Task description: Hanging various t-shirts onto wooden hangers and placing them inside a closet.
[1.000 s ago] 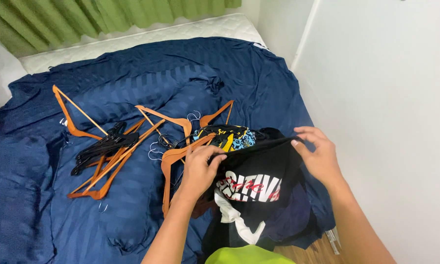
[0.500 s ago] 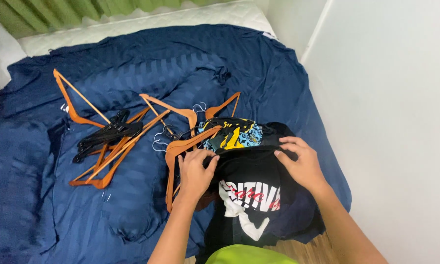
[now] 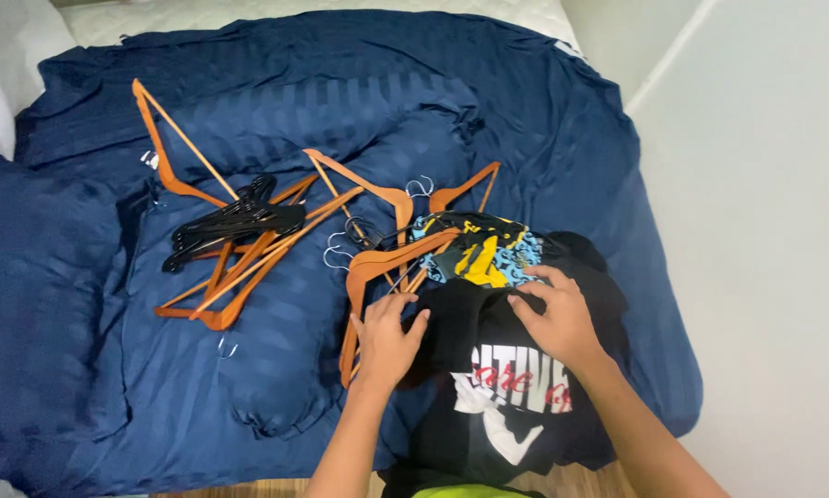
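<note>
Blue duvet [image 3: 322,111] fills the frame. Wooden hangers [image 3: 248,249] piled centre-left, patterned garment [image 3: 484,249] at centre. Black tee [image 3: 507,369] lies lower centre, print up (partly over the bed edge). Left hand [image 3: 387,337] pinches its left edge; right hand [image 3: 557,318], fingers spread, presses the top. Looks like flattening; next probably needs an even fold.

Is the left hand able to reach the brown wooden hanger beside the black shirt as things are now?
Probably yes. The left hand rests on the edge of the black printed T-shirt, and the nearest brown wooden hanger lies right beside its fingers, uncovered on the blue bedcover.
</note>
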